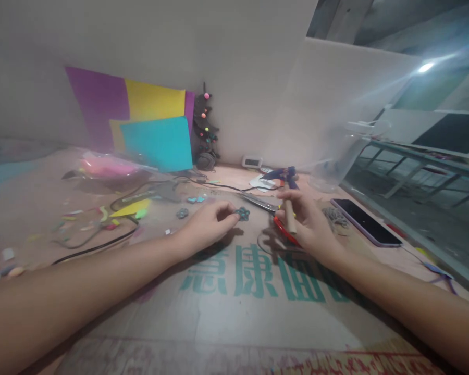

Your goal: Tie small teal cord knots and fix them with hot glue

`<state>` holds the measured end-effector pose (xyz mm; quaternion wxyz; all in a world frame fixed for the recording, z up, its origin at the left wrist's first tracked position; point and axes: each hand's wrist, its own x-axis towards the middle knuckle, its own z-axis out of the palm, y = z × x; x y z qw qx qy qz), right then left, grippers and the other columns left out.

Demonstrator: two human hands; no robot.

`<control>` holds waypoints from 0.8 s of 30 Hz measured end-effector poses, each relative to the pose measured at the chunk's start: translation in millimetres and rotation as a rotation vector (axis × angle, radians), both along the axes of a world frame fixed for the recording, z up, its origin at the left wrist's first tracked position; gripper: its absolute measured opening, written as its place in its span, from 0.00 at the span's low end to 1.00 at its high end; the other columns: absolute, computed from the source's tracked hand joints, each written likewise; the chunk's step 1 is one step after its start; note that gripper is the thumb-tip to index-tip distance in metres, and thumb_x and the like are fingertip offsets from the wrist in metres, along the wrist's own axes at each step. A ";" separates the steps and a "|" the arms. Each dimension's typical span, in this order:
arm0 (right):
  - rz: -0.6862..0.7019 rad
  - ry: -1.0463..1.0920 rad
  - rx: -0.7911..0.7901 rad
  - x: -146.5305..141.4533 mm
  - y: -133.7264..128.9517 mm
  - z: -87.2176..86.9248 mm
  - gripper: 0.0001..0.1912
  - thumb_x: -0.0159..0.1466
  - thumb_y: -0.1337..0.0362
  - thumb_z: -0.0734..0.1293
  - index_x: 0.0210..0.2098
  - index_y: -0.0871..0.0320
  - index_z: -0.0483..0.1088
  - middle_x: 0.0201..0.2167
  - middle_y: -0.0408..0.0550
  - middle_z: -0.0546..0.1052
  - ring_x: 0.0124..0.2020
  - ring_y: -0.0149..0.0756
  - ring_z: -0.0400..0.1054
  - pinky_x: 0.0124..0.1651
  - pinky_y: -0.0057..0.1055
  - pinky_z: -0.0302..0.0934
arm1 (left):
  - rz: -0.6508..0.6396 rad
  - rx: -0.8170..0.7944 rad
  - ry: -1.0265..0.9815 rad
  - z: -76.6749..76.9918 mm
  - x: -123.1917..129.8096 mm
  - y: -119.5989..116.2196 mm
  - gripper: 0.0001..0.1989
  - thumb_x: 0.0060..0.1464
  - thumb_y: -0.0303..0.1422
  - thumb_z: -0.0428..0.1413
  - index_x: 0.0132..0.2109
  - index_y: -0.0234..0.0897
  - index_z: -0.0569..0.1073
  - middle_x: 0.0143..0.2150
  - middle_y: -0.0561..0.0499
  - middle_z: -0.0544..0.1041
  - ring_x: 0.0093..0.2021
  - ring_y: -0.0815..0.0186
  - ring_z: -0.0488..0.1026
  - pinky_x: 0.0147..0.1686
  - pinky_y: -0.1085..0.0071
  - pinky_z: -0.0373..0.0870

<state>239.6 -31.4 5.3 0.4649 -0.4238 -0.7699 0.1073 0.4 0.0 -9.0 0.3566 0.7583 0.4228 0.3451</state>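
Between its thumb and fingers, my left hand [213, 223] pinches a small dark teal flower-shaped piece [243, 213] above the table. My right hand [307, 221] is wrapped round a tan stick [289, 213] with a dark blue ribbon-like bow [287, 175] at its top. Under and beside the right hand lie scissors [262, 204] with red handles, their blades pointing to the back left. A second small grey-blue flower piece [182, 213] rests left of my left hand, and light blue scraps [196, 199] lie behind it.
Coloured sheets [156, 143] and a small dark tree with beads [206, 130] stand at the wall. A phone [365, 222] and a coil of cord [335, 217] lie on the right. Black cable [97, 252], yellow paper [131, 209] and a pink bag [109, 166] are on the left.
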 end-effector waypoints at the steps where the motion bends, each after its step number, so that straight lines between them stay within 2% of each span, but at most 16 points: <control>1: -0.023 -0.039 0.044 0.3 -2.1 0.7 0.09 0.66 0.65 0.62 0.46 0.53 0.68 0.41 0.48 0.75 0.42 0.37 0.71 0.45 0.34 0.66 | -0.005 -0.017 0.006 0.2 0.0 -0.3 0.10 0.57 0.38 0.51 0.31 0.37 0.67 0.24 0.55 0.69 0.25 0.68 0.67 0.25 0.74 0.59; 3: -0.038 -0.084 0.103 0.8 -8.0 1.5 0.07 0.67 0.65 0.61 0.42 0.53 0.70 0.39 0.47 0.76 0.41 0.36 0.71 0.45 0.34 0.66 | -0.003 0.011 0.028 0.1 -0.1 -0.5 0.10 0.57 0.38 0.51 0.31 0.37 0.68 0.25 0.55 0.70 0.25 0.68 0.67 0.25 0.74 0.58; 8: 0.064 -0.075 0.109 -1.9 -20.6 -3.4 0.07 0.65 0.67 0.61 0.43 0.52 0.65 0.31 0.43 0.73 0.30 0.33 0.69 0.33 0.32 0.64 | -0.005 0.128 0.105 0.9 -0.4 -1.2 0.10 0.57 0.37 0.51 0.31 0.36 0.70 0.28 0.53 0.72 0.29 0.67 0.67 0.29 0.72 0.59; 12: 0.106 -0.136 0.134 -5.4 -20.7 -6.0 0.09 0.62 0.69 0.62 0.42 0.53 0.64 0.32 0.45 0.73 0.33 0.36 0.70 0.37 0.36 0.66 | -0.015 0.159 0.145 3.8 -0.3 -3.5 0.09 0.57 0.36 0.51 0.31 0.36 0.70 0.29 0.53 0.72 0.32 0.65 0.68 0.31 0.71 0.59; 17: 0.157 -0.212 0.240 -7.3 -18.9 -3.8 0.13 0.59 0.72 0.64 0.42 0.53 0.64 0.34 0.45 0.73 0.35 0.37 0.71 0.38 0.36 0.68 | -0.017 0.154 0.155 5.1 -0.4 -5.7 0.10 0.57 0.36 0.51 0.31 0.36 0.70 0.29 0.53 0.72 0.32 0.65 0.68 0.32 0.71 0.59; 24: 0.112 -0.219 0.299 -10.0 -17.0 -5.1 0.10 0.60 0.70 0.64 0.40 0.52 0.65 0.32 0.44 0.75 0.33 0.36 0.72 0.36 0.35 0.69 | -0.010 0.145 0.158 6.2 -0.8 -5.4 0.10 0.57 0.36 0.51 0.32 0.36 0.70 0.29 0.53 0.72 0.32 0.66 0.68 0.31 0.71 0.59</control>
